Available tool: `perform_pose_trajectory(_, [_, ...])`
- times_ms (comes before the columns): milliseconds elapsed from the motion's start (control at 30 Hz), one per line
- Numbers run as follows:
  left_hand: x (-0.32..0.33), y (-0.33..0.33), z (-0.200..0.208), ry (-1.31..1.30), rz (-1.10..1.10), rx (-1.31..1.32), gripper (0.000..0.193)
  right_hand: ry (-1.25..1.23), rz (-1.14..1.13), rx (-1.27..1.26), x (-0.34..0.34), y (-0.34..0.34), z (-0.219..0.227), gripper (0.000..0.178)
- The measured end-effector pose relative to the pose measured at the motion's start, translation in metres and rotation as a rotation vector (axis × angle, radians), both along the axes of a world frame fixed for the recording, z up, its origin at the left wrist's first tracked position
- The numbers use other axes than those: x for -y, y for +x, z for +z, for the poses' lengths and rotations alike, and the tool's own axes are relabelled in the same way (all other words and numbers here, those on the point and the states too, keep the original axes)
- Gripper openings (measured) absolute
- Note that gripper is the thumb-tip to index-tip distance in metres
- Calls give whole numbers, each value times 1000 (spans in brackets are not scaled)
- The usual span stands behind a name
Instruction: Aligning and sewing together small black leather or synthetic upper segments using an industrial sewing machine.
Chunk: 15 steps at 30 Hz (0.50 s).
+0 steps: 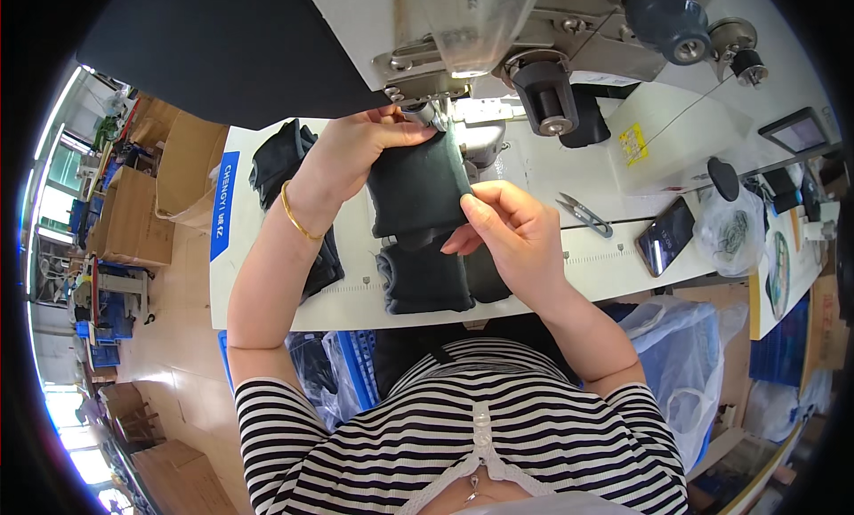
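A dark, padded rectangular fabric piece [418, 190] lies on the white sewing table, its far edge up at the lit needle area of the sewing machine [485, 141]. My left hand [351, 150] is closed on its far left corner, thumb on top, close to the metal parts by the needle; some fingertips are hidden there. My right hand [516, 235] pinches the piece's right edge between thumb and finger. Nearer to me, another dark fabric piece [425, 279] lies just below, seemingly joined to the first by a narrow strip.
Folded dark pieces [280, 164] are stacked left of my left forearm. Thread snips [585, 214], a phone [667, 237] and a clear plastic bag [731, 230] lie to the right. Below the table edge stand a blue crate [356, 364] and a bag-lined bin [672, 346].
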<state>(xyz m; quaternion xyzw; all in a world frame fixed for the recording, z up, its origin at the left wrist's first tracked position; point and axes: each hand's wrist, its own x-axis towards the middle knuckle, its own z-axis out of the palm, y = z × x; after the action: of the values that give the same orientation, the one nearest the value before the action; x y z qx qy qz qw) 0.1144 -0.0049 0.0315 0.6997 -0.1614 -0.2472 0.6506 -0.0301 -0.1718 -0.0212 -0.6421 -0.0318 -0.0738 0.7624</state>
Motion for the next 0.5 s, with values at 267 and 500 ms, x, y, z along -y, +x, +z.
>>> perform_pose_trajectory(267, [6, 8, 0, -122, 22, -96, 23, 31, 13, -4, 1, 9, 2, 20])
perform_pose_trajectory(500, [6, 20, -6, -93, 104, -53, 27, 48, -15, 1, -1, 18, 3, 19])
